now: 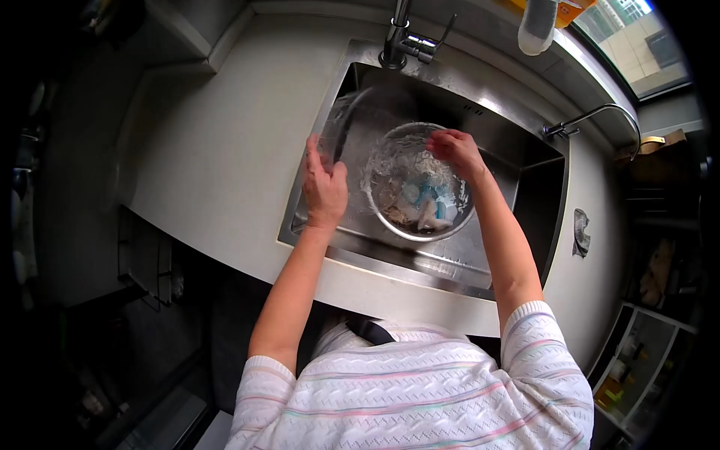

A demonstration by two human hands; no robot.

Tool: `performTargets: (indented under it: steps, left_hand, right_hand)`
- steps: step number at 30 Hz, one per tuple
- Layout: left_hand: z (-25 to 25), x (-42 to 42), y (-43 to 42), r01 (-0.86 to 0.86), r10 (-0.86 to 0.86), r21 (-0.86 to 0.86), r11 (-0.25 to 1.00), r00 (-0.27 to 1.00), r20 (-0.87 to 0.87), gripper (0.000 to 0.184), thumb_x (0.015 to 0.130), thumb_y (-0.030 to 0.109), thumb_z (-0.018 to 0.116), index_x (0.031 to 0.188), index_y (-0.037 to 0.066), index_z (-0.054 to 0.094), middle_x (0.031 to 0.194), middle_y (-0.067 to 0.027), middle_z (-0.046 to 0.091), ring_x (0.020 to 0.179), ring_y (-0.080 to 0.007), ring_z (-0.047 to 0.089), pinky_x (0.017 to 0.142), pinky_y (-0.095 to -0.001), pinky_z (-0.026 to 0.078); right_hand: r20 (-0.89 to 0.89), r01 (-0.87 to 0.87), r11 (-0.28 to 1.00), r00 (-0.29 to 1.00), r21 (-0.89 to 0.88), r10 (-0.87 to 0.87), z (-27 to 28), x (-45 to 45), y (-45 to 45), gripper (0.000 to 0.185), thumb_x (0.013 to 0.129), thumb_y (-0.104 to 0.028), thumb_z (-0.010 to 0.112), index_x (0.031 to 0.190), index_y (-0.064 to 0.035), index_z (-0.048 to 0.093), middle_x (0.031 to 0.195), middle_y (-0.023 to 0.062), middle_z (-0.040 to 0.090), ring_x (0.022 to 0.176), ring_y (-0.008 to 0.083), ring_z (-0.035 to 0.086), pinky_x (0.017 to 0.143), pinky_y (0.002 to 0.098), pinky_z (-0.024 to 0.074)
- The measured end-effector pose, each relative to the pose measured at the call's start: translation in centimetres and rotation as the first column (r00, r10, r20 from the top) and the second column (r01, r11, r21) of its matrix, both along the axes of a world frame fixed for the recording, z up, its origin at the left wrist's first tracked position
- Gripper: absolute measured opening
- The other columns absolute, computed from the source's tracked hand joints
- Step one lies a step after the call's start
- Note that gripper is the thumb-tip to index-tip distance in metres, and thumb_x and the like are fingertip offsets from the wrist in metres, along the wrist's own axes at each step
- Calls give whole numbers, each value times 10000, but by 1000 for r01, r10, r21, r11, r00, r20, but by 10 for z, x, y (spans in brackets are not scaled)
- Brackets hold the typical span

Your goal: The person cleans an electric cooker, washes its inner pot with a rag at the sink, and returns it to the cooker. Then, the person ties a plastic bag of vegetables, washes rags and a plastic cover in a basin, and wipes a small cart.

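My left hand [325, 196] is at the left side of the sink, its thumb and fingers around the near edge of a clear, round, bowl-like thing [369, 112]. That thing is see-through and tilted, so its exact shape is hard to make out. Below and to the right of it, a round basin [391, 227] with a pale rim sits in the sink. Water in the basin covers blue and white soft pieces [426, 196] and a brownish piece [397, 216]. Over the basin's upper right rim is my right hand [454, 152], fingers curled and smeared by motion; their inner side is hidden.
The steel sink [454, 262] is set in a pale counter [217, 142]. A chrome faucet [405, 45] stands behind it, and a thin curved tap [600, 112] at the right corner. A crumpled grey scrap [581, 232] lies on the right counter.
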State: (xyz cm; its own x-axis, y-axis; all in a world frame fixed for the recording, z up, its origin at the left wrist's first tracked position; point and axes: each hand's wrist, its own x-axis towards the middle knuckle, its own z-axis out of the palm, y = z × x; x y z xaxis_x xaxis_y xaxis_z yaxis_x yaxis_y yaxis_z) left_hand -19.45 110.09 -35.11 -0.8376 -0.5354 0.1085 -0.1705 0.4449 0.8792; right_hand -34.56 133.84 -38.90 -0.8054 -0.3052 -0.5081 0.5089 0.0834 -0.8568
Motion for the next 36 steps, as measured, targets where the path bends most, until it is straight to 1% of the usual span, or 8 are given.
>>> performTargets:
  steps: [5,10,14,17,21,26,28,36]
  left_hand:
    - [30,2,-10,-33,34,17,999,998,-44,587,785,143,503,1326,49,294,1030,-199,484,902,-303,516,810,-387,424]
    - [48,3,-8,-12,-10,-193,981,994,-110,603,778,111,514,1334,42,288,1092,-201,457,977,-323,491,848,-392,413]
    - [53,7,-11,16,-106,-399,917,974,-203,630,751,74,531,1333,30,295,1140,-194,431,1021,-337,458,879,-398,395]
    - [58,11,-9,33,-150,-473,880,966,-211,597,775,55,506,1333,26,298,1169,-190,421,1057,-333,469,897,-391,402]
    - [55,9,-4,53,-165,-470,881,966,-201,587,787,43,496,1336,28,290,1171,-199,419,1079,-332,467,910,-387,402]
    - [51,8,-7,34,-81,-252,967,981,-176,596,798,49,499,1345,32,264,1170,-216,419,1114,-330,444,936,-387,377]
    - [48,5,-5,11,-38,-153,988,984,-173,599,811,64,501,1354,41,250,1168,-209,420,1106,-315,447,941,-383,371]
    - [23,2,0,183,-204,496,849,979,-12,665,842,117,519,1408,127,170,1254,-119,375,1058,-178,461,707,-256,468]
  right_hand:
    - [-270,-237,918,905,318,327,-75,45,-15,360,767,-149,619,1083,14,560,942,126,628,879,203,594,774,304,464]
    - [-33,-370,155,316,916,948,-64,98,-31,355,782,-298,578,1065,-84,587,986,118,624,928,344,561,817,414,434]
    - [21,-453,673,838,584,546,-90,54,-1,300,788,-307,539,1005,-114,619,1019,110,597,1107,302,445,867,546,334]
    - [-252,-5,481,846,877,469,-71,64,-15,316,786,-300,541,1018,-93,594,1083,102,572,1117,308,439,907,548,306]
    - [-18,-217,116,407,969,913,-73,98,-39,356,753,-293,571,1048,-95,555,1067,102,576,1127,289,435,945,563,261]
    - [-474,-6,794,799,608,370,-59,56,0,251,835,-242,544,1058,-139,598,843,92,653,736,274,625,615,385,498]
    - [-20,11,980,1000,198,-7,-8,47,2,272,889,-277,496,1075,-93,571,845,55,642,729,172,623,563,291,511]
    - [81,282,814,956,-508,-281,19,3,-94,314,844,-215,590,1132,-123,501,967,24,609,822,146,605,609,289,520]
